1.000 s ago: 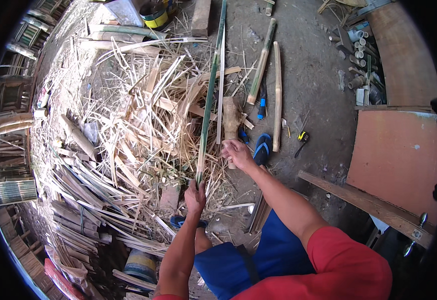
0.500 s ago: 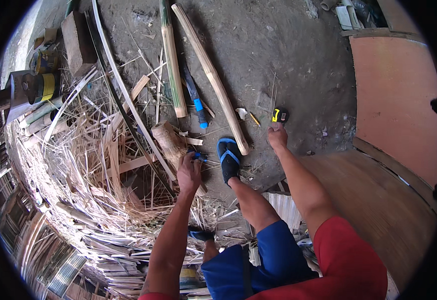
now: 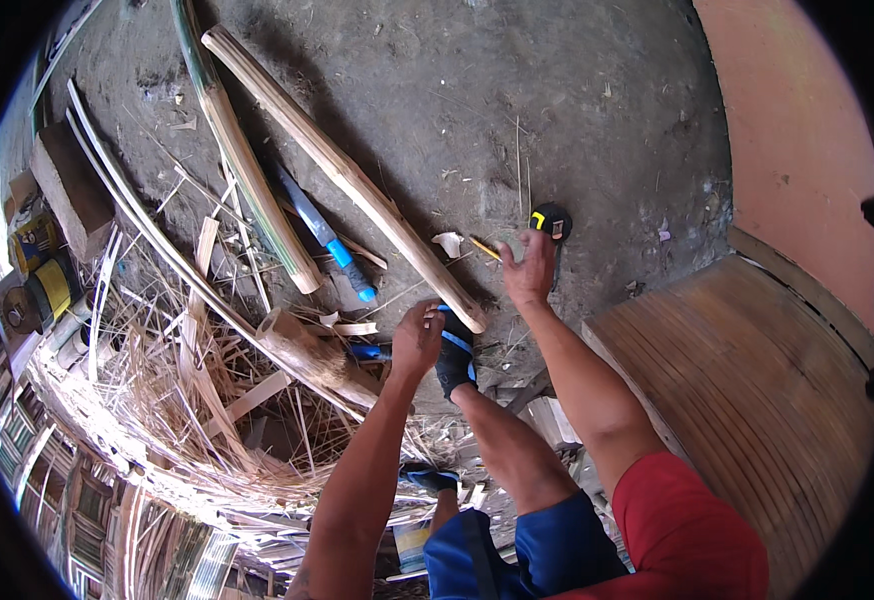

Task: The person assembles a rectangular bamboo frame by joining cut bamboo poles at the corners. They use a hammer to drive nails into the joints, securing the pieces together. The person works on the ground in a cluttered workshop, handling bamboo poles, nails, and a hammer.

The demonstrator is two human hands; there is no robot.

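My right hand (image 3: 530, 270) is low over the floor, thumb and fingers apart, its fingertips at the near edge of a black and yellow tape measure (image 3: 553, 222). Just left of the thumb lies a yellow pencil (image 3: 484, 248). My left hand (image 3: 418, 342) is closed, its fingers curled beside my sandaled foot (image 3: 456, 358) and the near end of a peeled bamboo pole (image 3: 342, 175). Whatever those fingers hold, if anything, is hidden. A blue-handled tool (image 3: 370, 352) lies left of this hand, partly covered by it.
Another bamboo pole (image 3: 247, 185) and a long blade with a blue grip (image 3: 322, 230) lie to the left. Beyond them are a short bamboo log (image 3: 302, 345) and a heap of shavings (image 3: 167, 390). A wooden platform (image 3: 747, 360) borders the right side.
My left hand has moved right, away from the blue-handled tool, toward the pole's end. My right hand has opened and shifted slightly left of the tape measure. The whole view has turned.
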